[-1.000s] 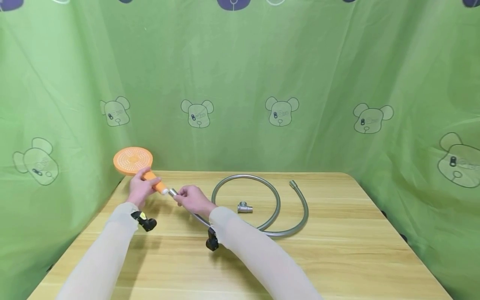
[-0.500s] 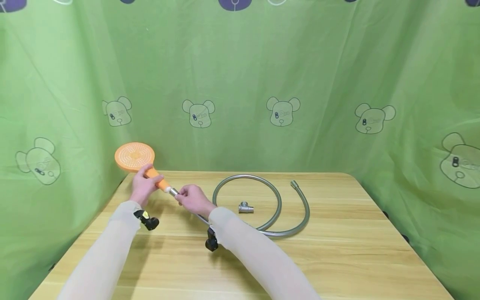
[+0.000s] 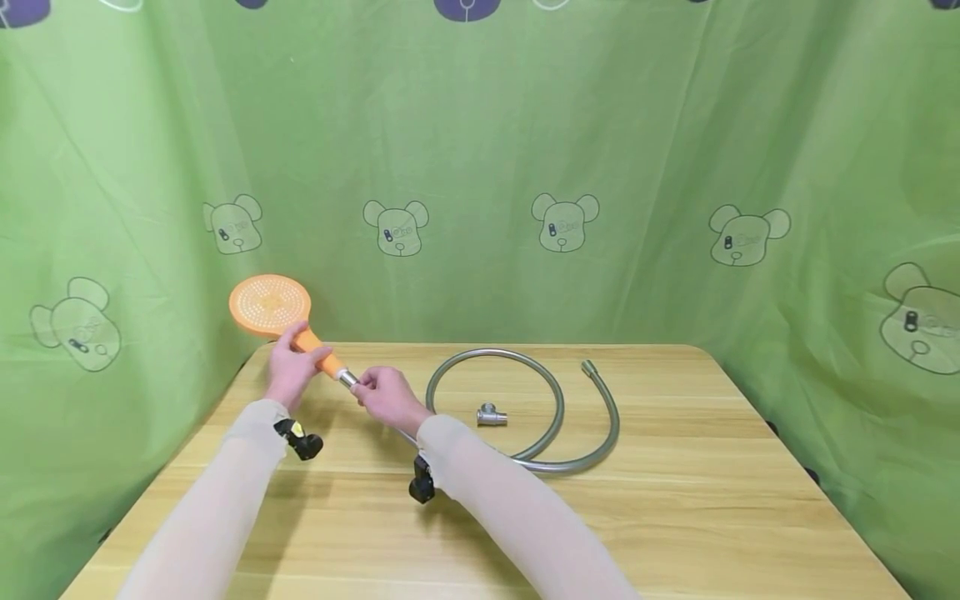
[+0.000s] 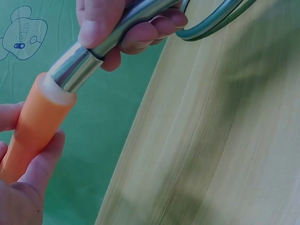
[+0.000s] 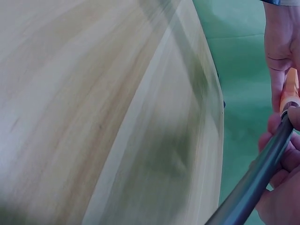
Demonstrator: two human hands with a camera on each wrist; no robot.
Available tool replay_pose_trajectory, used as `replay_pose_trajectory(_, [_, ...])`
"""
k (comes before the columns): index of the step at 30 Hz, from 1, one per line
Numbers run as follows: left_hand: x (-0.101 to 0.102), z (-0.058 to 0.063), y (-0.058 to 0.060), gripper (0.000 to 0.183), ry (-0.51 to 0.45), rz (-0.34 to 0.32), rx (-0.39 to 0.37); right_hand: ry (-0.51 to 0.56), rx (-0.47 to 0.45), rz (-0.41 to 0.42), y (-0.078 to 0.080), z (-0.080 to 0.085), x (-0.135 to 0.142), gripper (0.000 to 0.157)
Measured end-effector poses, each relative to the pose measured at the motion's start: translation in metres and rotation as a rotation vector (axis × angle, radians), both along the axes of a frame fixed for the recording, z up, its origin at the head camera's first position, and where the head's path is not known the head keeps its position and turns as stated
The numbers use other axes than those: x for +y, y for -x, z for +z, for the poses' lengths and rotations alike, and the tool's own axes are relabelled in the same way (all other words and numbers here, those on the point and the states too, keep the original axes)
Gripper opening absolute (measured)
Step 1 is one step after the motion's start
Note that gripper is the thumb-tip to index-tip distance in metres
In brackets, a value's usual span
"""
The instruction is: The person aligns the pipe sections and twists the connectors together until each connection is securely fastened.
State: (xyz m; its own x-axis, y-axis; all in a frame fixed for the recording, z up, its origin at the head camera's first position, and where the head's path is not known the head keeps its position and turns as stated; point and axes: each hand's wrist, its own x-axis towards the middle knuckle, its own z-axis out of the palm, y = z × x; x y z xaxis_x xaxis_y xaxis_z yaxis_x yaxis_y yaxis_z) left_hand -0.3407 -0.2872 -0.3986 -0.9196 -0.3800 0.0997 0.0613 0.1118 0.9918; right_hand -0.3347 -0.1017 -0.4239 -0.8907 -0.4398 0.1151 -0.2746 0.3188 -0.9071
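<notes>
An orange shower head (image 3: pixel 270 305) is held up over the table's far left corner by my left hand (image 3: pixel 291 367), its fingers and thumb round the handle. My right hand (image 3: pixel 390 398) pinches a grey metal shower hose (image 4: pixel 136 23) just behind its end. The hose's shiny connector (image 4: pixel 76 67) meets the white threaded tip (image 4: pixel 57 90) of the handle, slightly tilted to it in the left wrist view. How far the two are engaged cannot be told. In the right wrist view the hose (image 5: pixel 255 180) runs back from the fingers toward the camera.
The rest of the hose lies looped on the wooden table (image 3: pixel 712 500), its other connector (image 3: pixel 588 368) at the back right. Inside the loop sits a small chrome T-shaped fitting (image 3: pixel 491 415). A green curtain (image 3: pixel 480 283) hangs round the back and sides.
My left hand has raised the shower head and moved slightly right, so the gap between handle and hose connector has closed. The right hand stays nearly in place.
</notes>
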Motion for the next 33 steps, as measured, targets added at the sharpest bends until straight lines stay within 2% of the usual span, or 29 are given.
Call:
replay_pose_trajectory(9, [0.0055,0.0007,-0.001,0.079,0.016,0.014,0.028,-0.004,0.017,-0.045,0.0002,-0.0024,-0.0008,0.008])
replay_pose_trajectory(15, [0.0079,-0.0002,-0.0036,0.078,0.086,0.031,0.022,-0.021,0.027,-0.058,0.0005,-0.0045,-0.0003,0.008])
replay_pose_trajectory(24, [0.007,-0.0019,-0.0041,0.076,0.116,0.065,0.05,0.043,-0.04,-0.016,0.0012,-0.0013,0.0005,0.014])
replay_pose_trajectory(33, [0.0084,-0.003,-0.0056,0.075,0.148,0.086,0.04,-0.001,-0.077,-0.032,0.0032,-0.0028,-0.0015,0.018])
